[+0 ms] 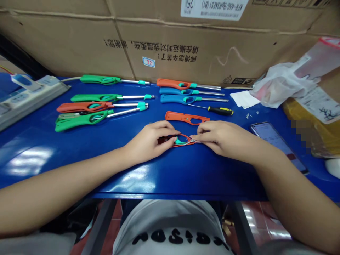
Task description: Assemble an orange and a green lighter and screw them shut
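Observation:
Between my hands on the blue table lies an opened orange lighter body (187,137), with a teal trigger and a thin metal piece showing inside it. My left hand (158,139) pinches its left end, covering that part. At its right end my right hand (216,137) has its fingertips closed around the small metal piece. An orange half shell (183,117) of a lighter lies just beyond, beside my right fingertips. A screwdriver (220,110) with a black and yellow handle rests farther back.
Green lighters (85,120) and a red one (82,107) lie at left. At the back are blue lighters (177,99) and an orange one (172,83). A phone (278,145), plastic bag (276,85) and white paper (244,100) sit at right. A power strip (29,97) and cardboard box (159,42) border the table.

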Demonstrator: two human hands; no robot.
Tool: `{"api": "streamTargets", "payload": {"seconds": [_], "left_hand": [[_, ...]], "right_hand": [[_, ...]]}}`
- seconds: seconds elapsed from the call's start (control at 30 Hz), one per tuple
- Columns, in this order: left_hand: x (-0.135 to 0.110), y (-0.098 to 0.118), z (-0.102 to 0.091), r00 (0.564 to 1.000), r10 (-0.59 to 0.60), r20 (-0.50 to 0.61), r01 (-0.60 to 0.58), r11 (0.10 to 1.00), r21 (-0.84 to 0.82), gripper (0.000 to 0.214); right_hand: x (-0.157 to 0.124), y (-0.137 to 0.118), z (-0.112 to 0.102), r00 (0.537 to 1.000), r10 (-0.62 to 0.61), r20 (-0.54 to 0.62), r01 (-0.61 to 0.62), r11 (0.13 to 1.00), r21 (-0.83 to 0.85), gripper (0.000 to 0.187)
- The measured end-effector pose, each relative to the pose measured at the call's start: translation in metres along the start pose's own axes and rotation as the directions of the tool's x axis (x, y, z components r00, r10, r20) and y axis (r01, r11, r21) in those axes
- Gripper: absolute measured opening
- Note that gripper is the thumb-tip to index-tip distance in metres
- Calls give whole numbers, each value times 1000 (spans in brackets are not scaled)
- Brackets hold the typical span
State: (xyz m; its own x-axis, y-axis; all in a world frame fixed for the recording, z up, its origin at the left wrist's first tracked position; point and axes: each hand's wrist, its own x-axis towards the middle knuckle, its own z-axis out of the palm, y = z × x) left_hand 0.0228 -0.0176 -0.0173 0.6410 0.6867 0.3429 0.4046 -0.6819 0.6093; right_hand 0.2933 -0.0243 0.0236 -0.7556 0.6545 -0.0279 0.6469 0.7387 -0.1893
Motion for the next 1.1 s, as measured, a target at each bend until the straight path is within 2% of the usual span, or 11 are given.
{"api": "streamTargets", "payload": {"seconds": [0.27, 0.47, 0.53, 0.63, 0.73, 0.83, 0.97, 1.1], "left_hand": [[0, 0, 0, 1000, 3, 5, -2, 1000, -5, 25], [1, 0, 1, 1000, 3, 5, -3, 1000, -17, 24], [1, -1, 0, 1000, 5, 1, -5, 1000, -23, 24], [1, -1, 0, 1000, 11, 1, -11, 999, -36, 25], [1, -1, 0, 1000, 18, 2, -18, 999, -39, 25], [1, 0, 0, 1000, 13, 5, -13, 999, -35, 25], [0, -1, 1, 1000, -5, 8, 6, 999, -32, 24], [-1, 0, 0, 1000, 24, -10, -23, 999, 26, 24]], "right_hand": [[-3, -1, 2, 998, -64, -3, 64, 992, -105, 37], [-1, -7, 0, 997, -79, 5, 79, 992, -101, 35], [0, -10, -1, 999, -49, -3, 49, 998, -45, 31], [4, -10, 0, 997, 48, -54, -39, 987, 155, 24], [9, -7, 3, 984, 163, -79, -125, 926, 357, 16], [14, -4, 9, 969, 239, -55, -179, 844, 506, 12], [19, -5, 14, 940, 341, 15, -284, 755, 591, 16], [18, -6, 14, 936, 352, 21, -299, 763, 573, 18]]}}
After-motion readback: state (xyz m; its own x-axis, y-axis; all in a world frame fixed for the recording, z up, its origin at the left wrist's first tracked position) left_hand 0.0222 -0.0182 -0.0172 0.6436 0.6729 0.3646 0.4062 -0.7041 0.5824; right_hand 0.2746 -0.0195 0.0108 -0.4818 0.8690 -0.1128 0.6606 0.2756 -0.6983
